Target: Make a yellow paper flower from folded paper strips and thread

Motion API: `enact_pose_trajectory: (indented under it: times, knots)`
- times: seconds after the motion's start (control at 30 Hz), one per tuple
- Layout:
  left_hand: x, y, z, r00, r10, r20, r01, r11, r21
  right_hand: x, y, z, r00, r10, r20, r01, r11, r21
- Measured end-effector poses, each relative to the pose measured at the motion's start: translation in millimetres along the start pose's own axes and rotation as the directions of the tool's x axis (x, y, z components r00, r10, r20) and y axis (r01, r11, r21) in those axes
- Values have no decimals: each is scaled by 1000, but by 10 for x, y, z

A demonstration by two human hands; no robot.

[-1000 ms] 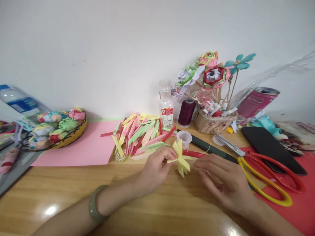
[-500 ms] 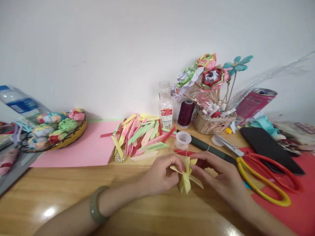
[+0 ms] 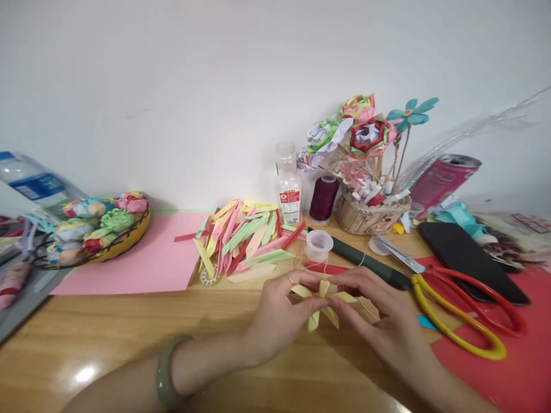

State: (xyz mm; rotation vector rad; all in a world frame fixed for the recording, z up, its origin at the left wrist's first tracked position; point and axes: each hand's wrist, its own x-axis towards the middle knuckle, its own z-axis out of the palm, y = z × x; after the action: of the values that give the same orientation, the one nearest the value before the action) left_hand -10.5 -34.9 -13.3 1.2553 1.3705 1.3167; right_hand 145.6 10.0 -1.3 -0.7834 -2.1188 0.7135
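Between my two hands is a yellow paper flower (image 3: 325,289) with several pointed petals spread out, held just above the wooden table. My left hand (image 3: 284,307) pinches its left side, thumb pressed near the centre. On the other side my right hand (image 3: 379,307) grips the flower between thumb and fingers. A thin pale thread runs near the flower and past my right fingers. Just beyond my hands are a small clear plastic cup (image 3: 319,245) and a red paper strip (image 3: 327,268).
A pile of folded paper strips (image 3: 245,238) lies beyond my left hand, beside pink paper (image 3: 167,252). Scissors (image 3: 458,304), a black phone (image 3: 473,261) and red paper (image 3: 495,373) are at right. Behind stand a bottle (image 3: 289,189), a thread spool (image 3: 323,199) and a flower basket (image 3: 372,217).
The yellow paper flower has turned so its petals fan outward, where before it hung bunched downward. My left thumb has moved onto its centre.
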Motion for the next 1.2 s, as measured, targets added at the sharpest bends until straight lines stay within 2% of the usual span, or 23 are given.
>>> enact_pose_trajectory:
  times: [0.13,0.23,0.37,0.6,0.9,1.2]
  knots:
    - [-52,-9,-5,990,127,-57,-124,991,57,-60,-36,17,999,-39,-28,39,999,-21]
    - [-74,-21,-6,971,234,-48,-231,972,46,-80,-67,28,997,-45,-63,44,999,-25]
    - [-71,-35,-6,950,308,-48,-306,951,35,-73,-83,40,993,-61,-102,58,998,-29]
    - [-28,-44,-20,876,480,-46,-471,872,135,-64,-82,44,991,-96,-95,93,995,-37]
    - [-33,-56,-31,847,531,-9,-527,841,121,-72,-97,35,992,-91,-86,88,996,-30]
    - [-47,-74,-32,883,469,13,-468,879,90,-54,-82,51,993,-78,-93,78,997,0]
